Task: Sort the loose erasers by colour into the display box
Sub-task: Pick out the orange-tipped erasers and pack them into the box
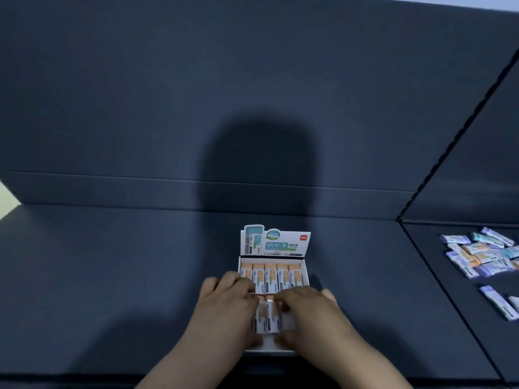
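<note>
A dark blue-grey bench (112, 276) fills the lower half of the view, and a back panel (140, 94) of the same colour rises behind it. A broad shadow (258, 164) of the person falls across both, straight behind the work. At the right a thin dark seam (438, 276) runs slantwise over the bench and sets off a side section.

On that side section, well apart from the hands, lies a pile of loose erasers (483, 254) in purple, teal and orange wrappers, heaped at all angles. Two more erasers (498, 303) lie a little nearer the person, apart from the pile.

The display box (306, 273) sits in the middle of the bench, close to the near edge. It is white card, and its printed lid flap (280, 244) stands upright at the far end. A back row of orange erasers (271, 277) lies side by side across the box, five of them, orange ends toward the flap.

Both hands cover the near half of the box and hide much of it. The left hand (227, 307) curls over the left end of the front row (269, 315) of white-sleeved erasers, thumb at the near ends. The right hand (311, 318) grips the same row from the right, fingers bent over the far ends and thumb below
</note>
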Demonstrator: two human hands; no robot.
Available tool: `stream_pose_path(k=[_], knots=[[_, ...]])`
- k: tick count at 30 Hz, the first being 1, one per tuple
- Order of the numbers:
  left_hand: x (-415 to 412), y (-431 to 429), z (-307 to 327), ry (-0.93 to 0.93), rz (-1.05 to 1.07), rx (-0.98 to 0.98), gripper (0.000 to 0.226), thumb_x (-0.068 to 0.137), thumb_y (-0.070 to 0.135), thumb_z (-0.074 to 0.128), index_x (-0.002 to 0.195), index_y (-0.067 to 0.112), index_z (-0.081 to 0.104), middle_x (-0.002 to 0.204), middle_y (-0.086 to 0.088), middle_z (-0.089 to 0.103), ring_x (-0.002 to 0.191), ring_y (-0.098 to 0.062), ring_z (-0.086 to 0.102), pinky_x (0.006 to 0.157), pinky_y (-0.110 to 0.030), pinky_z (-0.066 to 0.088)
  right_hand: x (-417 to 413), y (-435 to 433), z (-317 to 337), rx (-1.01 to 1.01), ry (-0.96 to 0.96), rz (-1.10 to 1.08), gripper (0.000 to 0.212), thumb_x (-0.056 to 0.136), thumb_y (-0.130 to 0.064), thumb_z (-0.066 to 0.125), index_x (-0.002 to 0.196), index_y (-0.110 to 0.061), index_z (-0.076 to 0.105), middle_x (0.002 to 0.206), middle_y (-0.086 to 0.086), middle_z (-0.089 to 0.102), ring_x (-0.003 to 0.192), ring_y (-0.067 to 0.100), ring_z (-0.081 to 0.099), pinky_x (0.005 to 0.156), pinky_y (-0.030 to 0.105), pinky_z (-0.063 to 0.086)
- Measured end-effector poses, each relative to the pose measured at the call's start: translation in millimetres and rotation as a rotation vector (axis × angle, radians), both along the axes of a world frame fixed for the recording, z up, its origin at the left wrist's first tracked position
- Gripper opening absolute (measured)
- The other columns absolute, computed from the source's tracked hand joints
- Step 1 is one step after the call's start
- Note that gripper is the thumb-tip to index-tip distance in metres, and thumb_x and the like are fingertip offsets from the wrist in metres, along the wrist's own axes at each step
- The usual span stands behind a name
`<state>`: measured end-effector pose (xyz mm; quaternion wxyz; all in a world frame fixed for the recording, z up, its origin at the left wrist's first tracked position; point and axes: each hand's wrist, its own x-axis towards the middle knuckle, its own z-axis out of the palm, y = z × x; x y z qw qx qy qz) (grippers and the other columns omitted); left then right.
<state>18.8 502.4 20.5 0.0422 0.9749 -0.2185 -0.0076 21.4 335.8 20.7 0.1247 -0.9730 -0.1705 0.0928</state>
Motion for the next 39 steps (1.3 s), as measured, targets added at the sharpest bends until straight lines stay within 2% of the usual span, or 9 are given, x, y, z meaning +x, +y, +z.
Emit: stream_pose_path(k=[2,5,10,12,16,26,31,35,39], knots=[[0,2,5,-0.011,0.01,0.013,0.054,0.058,0.058,0.071,0.103,0.027,0.069,0.11,0.015,0.056,0.111,-0.012,0.038,0.079,-0.031,0.019,0,-1,0,-0.025,0.001,0.001,0.038,0.079,-0.037,0.061,0.115,-0.03,0.051,0.119,-0.008,0.055,0.116,0.014,0.043,0.086,0.028,0.024],[-2,4,4,0.032,0.015,-0.032,0.042,0.033,0.058,0.06,0.06,0.028,0.072,0.073,0.017,0.062,0.083,-0.011,0.04,0.064,-0.03,0.02,1,2,-1,-0.044,-0.004,-0.001,0.032,0.079,-0.037,0.059,0.109,-0.028,0.054,0.116,-0.006,0.057,0.112,0.015,0.046,0.082,0.029,0.023],[0,4,-1,-0.014,-0.006,0.089,0.039,0.03,0.055,0.068,0.055,0.025,0.069,0.069,0.015,0.062,0.081,-0.012,0.039,0.062,-0.03,0.018,1,2,-4,-0.042,-0.024,0.001,0.029,0.078,-0.039,0.06,0.104,-0.027,0.055,0.109,-0.007,0.059,0.108,0.015,0.047,0.076,0.03,0.021],[0,1,4,0.021,-0.003,0.069,0.045,0.032,0.055,0.078,0.064,0.024,0.072,0.079,0.013,0.063,0.088,-0.013,0.04,0.066,-0.031,0.019,0,0,-5,-0.029,-0.02,0.002,0.032,0.078,-0.04,0.06,0.108,-0.028,0.055,0.109,-0.009,0.058,0.109,0.014,0.047,0.075,0.03,0.021],[-4,-3,2,0.038,0.034,0.031,0.044,0.084,0.04,0.055,0.122,0.018,0.055,0.132,0.009,0.041,0.127,-0.016,0.023,0.087,-0.033,0.014,-1,-1,-6,-0.004,-0.02,-0.011,0.038,0.076,-0.04,0.062,0.111,-0.028,0.056,0.109,-0.01,0.058,0.109,0.012,0.047,0.076,0.029,0.023],[1,-1,8,0.078,-0.007,0.071,0.039,0.083,0.042,0.058,0.116,0.02,0.058,0.128,0.007,0.042,0.125,-0.017,0.025,0.09,-0.032,0.016,-3,4,4,-0.084,-0.03,0.027,0.041,0.078,-0.037,0.061,0.118,-0.027,0.053,0.118,-0.004,0.056,0.115,0.018,0.045,0.088,0.03,0.029],[9,-4,22,-0.008,-0.085,-0.028,0.047,0.089,0.046,0.05,0.132,0.027,0.047,0.131,0.009,0.044,0.126,-0.015,0.031,0.094,-0.03,0.021,-7,3,22,-0.01,-0.166,0.005,0.039,0.076,-0.037,0.067,0.114,-0.029,0.06,0.11,-0.005,0.061,0.108,0.019,0.051,0.086,0.031,0.036],[14,-18,25,-0.053,-0.189,-0.069,0.039,0.065,0.054,0.072,0.096,0.031,0.071,0.088,0.012,0.065,0.087,-0.013,0.059,0.075,-0.028,0.044,-15,-12,21,0.024,-0.244,-0.083,0.033,0.061,-0.046,0.066,0.092,-0.034,0.066,0.08,-0.014,0.064,0.075,0.013,0.062,0.063,0.025,0.046],[15,-38,10,-0.099,-0.249,-0.142,0.038,0.046,0.049,0.083,0.076,0.028,0.073,0.065,0.01,0.063,0.064,-0.014,0.061,0.058,-0.028,0.049,-25,-35,22,0.062,-0.269,-0.133,0.036,0.061,-0.045,0.07,0.094,-0.033,0.065,0.081,-0.013,0.063,0.076,0.015,0.062,0.064,0.028,0.048]])
